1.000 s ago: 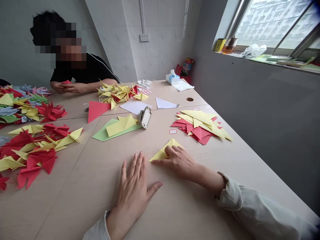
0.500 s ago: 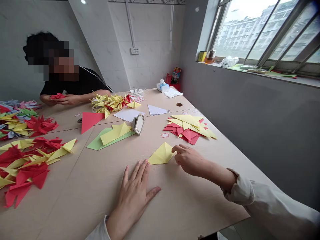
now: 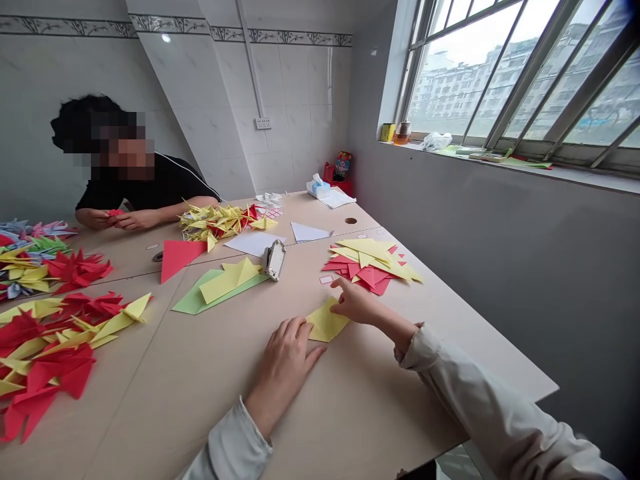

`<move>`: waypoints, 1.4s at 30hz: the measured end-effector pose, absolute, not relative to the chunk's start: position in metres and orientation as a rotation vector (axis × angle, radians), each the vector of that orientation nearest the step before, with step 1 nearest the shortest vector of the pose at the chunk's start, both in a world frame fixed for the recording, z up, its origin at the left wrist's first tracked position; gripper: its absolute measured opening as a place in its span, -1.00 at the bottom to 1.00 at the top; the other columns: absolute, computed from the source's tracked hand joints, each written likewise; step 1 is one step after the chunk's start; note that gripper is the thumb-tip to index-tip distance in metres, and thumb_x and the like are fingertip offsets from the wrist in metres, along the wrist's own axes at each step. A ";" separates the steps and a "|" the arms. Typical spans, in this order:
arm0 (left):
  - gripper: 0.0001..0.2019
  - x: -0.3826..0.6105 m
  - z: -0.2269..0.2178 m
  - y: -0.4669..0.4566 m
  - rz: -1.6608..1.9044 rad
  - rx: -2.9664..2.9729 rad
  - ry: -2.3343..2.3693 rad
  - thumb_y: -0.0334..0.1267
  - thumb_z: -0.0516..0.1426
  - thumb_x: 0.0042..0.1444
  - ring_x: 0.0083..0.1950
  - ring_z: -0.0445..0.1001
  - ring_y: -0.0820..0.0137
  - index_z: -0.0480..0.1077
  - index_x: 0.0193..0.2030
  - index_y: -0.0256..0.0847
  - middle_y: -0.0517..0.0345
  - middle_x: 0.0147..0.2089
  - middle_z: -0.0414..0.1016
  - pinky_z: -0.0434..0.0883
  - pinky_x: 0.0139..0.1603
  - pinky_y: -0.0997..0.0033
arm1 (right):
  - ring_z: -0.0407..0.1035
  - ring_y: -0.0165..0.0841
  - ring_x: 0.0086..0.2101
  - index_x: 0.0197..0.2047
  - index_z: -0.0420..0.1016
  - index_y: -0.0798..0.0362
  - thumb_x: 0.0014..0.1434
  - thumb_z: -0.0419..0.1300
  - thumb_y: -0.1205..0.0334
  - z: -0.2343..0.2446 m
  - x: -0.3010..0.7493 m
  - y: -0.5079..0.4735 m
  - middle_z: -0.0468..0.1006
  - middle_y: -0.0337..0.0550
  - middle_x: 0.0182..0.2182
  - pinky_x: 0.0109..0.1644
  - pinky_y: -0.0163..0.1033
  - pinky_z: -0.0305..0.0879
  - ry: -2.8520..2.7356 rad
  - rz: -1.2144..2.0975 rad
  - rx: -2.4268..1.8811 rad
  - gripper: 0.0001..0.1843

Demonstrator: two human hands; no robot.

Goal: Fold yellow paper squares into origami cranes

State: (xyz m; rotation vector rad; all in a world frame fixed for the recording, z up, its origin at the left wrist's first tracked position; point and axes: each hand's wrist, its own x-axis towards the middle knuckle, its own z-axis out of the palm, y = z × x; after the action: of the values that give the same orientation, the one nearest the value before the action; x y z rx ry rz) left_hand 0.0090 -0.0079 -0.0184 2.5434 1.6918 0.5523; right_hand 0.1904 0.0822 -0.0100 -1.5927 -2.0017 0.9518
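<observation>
A folded piece of yellow paper [image 3: 326,325] lies on the table in front of me, between my two hands. My left hand [image 3: 287,357] rests at its left corner, fingers bent onto the edge and thumb stretched along the lower edge. Over the paper's upper right side is my right hand [image 3: 356,303], its fingers curled against the sheet and the index finger sticking out to the left. The fingertips hide parts of the paper's edges. Just behind my right hand is a pile of yellow and red folded papers [image 3: 373,263].
Yellow and red paper cranes [image 3: 55,347] cover the table's left side. A stapler [image 3: 275,259] stands beside green paper [image 3: 193,297] and another yellow piece. Across the table a person [image 3: 145,193] handles red paper near a heap of yellow cranes [image 3: 215,223]. A tissue box [image 3: 318,187] sits farther back.
My left hand has moved up and right onto the paper, its fingers now bent. My right hand has shifted left over it. The yellow paper has changed outline. The camera view has tilted up.
</observation>
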 end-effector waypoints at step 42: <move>-0.83 -0.010 -0.031 -0.002 0.533 2.675 1.583 -0.31 0.00 0.23 -0.03 0.37 0.30 0.35 -0.09 -0.11 0.18 0.01 0.47 0.20 -0.15 0.27 | 0.30 -0.30 -0.02 -0.04 0.40 0.07 0.30 -0.04 0.36 -0.035 0.199 0.020 0.52 -0.08 -0.07 0.03 -0.15 0.30 -2.604 0.210 -0.611 -0.75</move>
State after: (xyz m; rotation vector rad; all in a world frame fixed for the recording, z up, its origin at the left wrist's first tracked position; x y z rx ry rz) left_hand -0.0101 -0.0024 -0.0312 2.6752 1.5830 0.5331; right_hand 0.1989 0.0204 -0.0354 -0.6109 -2.6036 0.2097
